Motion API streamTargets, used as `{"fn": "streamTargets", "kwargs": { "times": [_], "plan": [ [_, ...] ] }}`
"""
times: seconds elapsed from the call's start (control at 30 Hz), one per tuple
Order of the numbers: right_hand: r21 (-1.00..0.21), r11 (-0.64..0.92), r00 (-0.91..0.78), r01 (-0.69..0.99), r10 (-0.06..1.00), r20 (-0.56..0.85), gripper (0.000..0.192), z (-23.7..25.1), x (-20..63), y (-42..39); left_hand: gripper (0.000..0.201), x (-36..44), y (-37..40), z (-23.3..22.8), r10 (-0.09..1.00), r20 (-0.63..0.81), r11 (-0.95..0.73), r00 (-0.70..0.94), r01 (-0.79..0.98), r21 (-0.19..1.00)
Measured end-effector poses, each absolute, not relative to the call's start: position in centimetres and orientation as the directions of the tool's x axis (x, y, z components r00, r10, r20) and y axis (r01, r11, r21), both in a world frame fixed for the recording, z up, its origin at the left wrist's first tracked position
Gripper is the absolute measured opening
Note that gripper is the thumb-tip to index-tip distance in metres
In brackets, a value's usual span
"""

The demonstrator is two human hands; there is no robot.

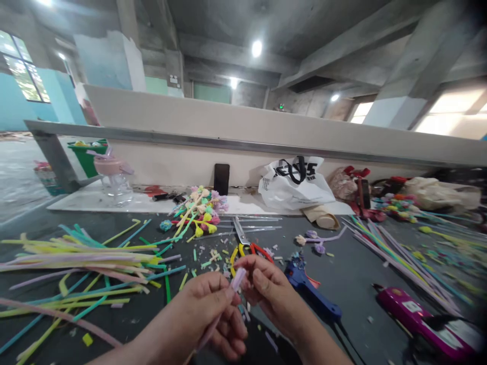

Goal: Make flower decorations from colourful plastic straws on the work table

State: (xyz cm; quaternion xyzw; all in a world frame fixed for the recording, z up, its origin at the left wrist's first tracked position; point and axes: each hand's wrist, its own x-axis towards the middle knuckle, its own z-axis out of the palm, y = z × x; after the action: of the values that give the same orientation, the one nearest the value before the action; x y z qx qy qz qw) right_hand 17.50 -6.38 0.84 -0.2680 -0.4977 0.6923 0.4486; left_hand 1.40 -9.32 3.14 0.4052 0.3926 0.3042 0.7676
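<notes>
Left hand (207,309) and right hand (272,291) pinched shut on one lilac straw (238,279), tip between them, shaft slanting down-left under left palm; blue glue gun (310,291) just right.

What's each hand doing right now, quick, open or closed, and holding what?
Left hand: closed on the pale purple straw.
Right hand: closed, pinching the same straw's upper end.

— What's on the dark table (342,274)?
— Loose pipe cleaners (76,258) on the left, scissors (241,232) in the middle, a blue glue gun (310,289) and a white bag (294,185) farther back.
</notes>
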Motion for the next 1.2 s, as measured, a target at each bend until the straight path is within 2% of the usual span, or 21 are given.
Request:
{"fn": "streamTargets", "kwargs": {
  "times": [0.1, 0.17, 0.27, 0.4, 0.6, 0.8, 0.87, 0.93, 1.03, 1.2],
  "plan": [
    [-0.917, -0.108, -0.444, -0.384, 0.892, 0.081, 0.031, 1.1, 17.3, -6.7, 0.022, 1.0, -9.4, 3.4, 0.862, -0.294, 0.276, 0.414, 0.103, 0.956],
    [-0.928, -0.079, -0.436, -0.365, 0.895, 0.095, 0.03, 0.9, 17.2, -6.6, 0.028, 0.6, -9.5, 3.4, 0.921, -0.144, 0.028, 0.363, 0.305, 0.952],
    [-0.953, -0.038, -0.426, -0.301, 0.899, 0.098, 0.021, 0.5, 17.2, -6.4, 0.031, 0.0, -9.6, 3.1, 0.93, 0.08, -0.282, 0.359, 0.557, 0.781],
    [-0.973, -0.026, -0.393, -0.23, 0.917, 0.068, 0.015, 0.4, 17.0, -6.3, 0.024, -0.2, -9.6, 2.6, 0.886, 0.186, -0.449, 0.425, 0.683, 0.576],
    [-0.982, -0.023, -0.344, -0.19, 0.938, 0.045, 0.018, 0.2, 16.6, -6.4, 0.02, -0.1, -9.5, 2.2, 0.841, 0.194, -0.53, 0.506, 0.695, 0.486],
    [-0.948, -0.055, -0.329, -0.314, 0.943, 0.054, 0.019, -1.0, 15.8, -6.2, 0.021, -0.1, -9.1, 0.5, 0.854, 0.193, -0.51, 0.484, 0.698, 0.503],
    [-0.933, -0.067, -0.306, -0.353, 0.951, 0.048, 0.019, -1.1, 15.5, -6.4, 0.022, 0.1, -9.0, 0.2, 0.854, 0.21, -0.508, 0.475, 0.678, 0.531],
    [-0.922, -0.064, -0.276, -0.383, 0.96, 0.048, 0.02, -1.1, 15.3, -6.5, 0.023, 0.3, -9.0, 0.3, 0.885, 0.184, -0.444, 0.429, 0.656, 0.61],
    [-0.923, -0.047, -0.245, -0.383, 0.968, 0.052, 0.021, -0.9, 15.4, -6.4, 0.025, 0.4, -8.9, 1.3, 0.914, 0.074, -0.32, 0.398, 0.6, 0.734],
    [-0.931, -0.018, -0.196, -0.364, 0.979, 0.058, 0.021, -0.5, 16.1, -6.1, 0.018, -0.2, -8.6, 3.4, 0.871, -0.127, -0.176, 0.475, 0.543, 0.821]
  ]
}}
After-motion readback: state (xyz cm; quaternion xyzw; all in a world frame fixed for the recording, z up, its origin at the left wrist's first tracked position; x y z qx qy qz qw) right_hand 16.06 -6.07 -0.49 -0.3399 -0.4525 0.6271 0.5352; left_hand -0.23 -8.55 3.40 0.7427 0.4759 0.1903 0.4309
